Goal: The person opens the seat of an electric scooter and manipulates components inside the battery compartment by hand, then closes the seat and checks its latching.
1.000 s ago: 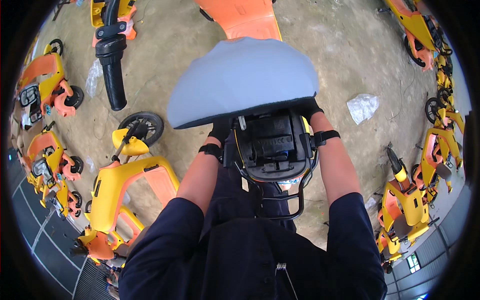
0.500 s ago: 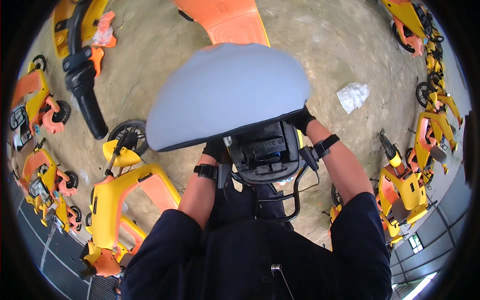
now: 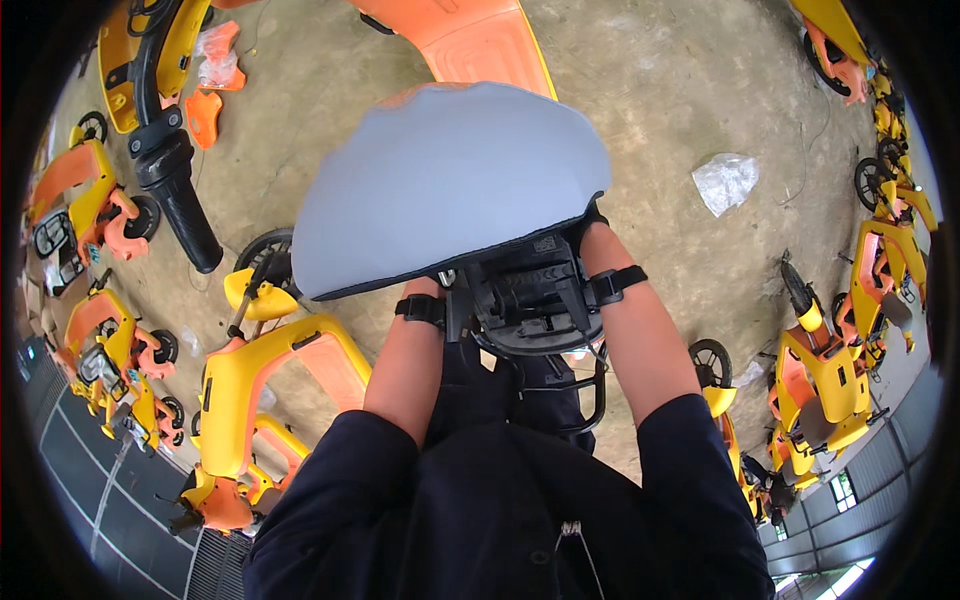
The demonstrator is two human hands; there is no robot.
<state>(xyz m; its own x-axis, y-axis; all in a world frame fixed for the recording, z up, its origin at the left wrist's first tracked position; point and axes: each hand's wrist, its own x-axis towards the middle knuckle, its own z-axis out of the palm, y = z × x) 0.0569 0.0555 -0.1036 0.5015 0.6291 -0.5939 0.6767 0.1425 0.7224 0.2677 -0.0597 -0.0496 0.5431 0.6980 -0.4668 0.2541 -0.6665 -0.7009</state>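
I hold a large scooter seat (image 3: 450, 185) with a smooth grey cover up in front of my chest. Its black plastic underside (image 3: 530, 300) and a black wire frame face me. My left hand (image 3: 428, 292), in a black glove with a wrist strap, grips the seat's lower left edge and is mostly hidden under the cover. On the lower right edge, my gloved right hand (image 3: 592, 228) grips just under the grey rim. Both forearms come up from my dark blue sleeves.
A yellow and orange scooter frame (image 3: 250, 400) stands close at my left, with more scooters at the far left (image 3: 90, 210) and right (image 3: 830, 370). A black handlebar grip (image 3: 185, 205) lies upper left. An orange panel (image 3: 470, 35) and a crumpled plastic bag (image 3: 727, 180) lie on the concrete floor.
The seat has shifted left and tilted, so more of its grey top shows. Both hands have kept their hold on it.
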